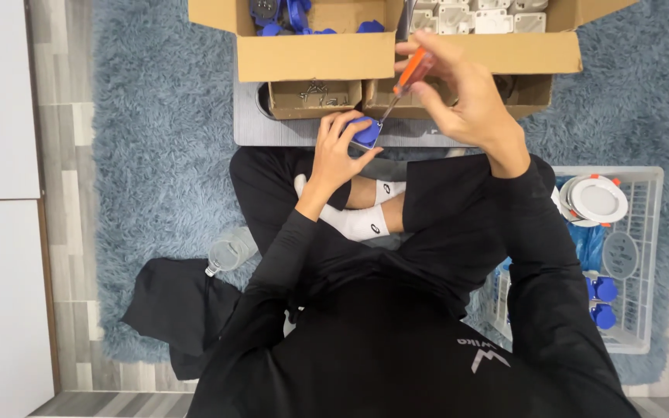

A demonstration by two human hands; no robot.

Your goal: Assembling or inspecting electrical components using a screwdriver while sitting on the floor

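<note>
I sit cross-legged on a blue rug. My left hand (337,152) grips a small blue plastic part (367,132) just above my knees. My right hand (462,94) holds an orange-handled screwdriver (409,75) tilted down to the left, with its metal tip resting on the blue part. Both hands hover in front of a grey board (272,128) at the rug's far side.
A big cardboard box (311,54) ahead holds blue parts on its left and white parts on its right, with two small trays of metal hardware (315,97) below it. A white wire basket (644,255) at my right carries round white fittings and blue parts. A plastic bottle (230,251) and dark cloth (168,306) lie to my left.
</note>
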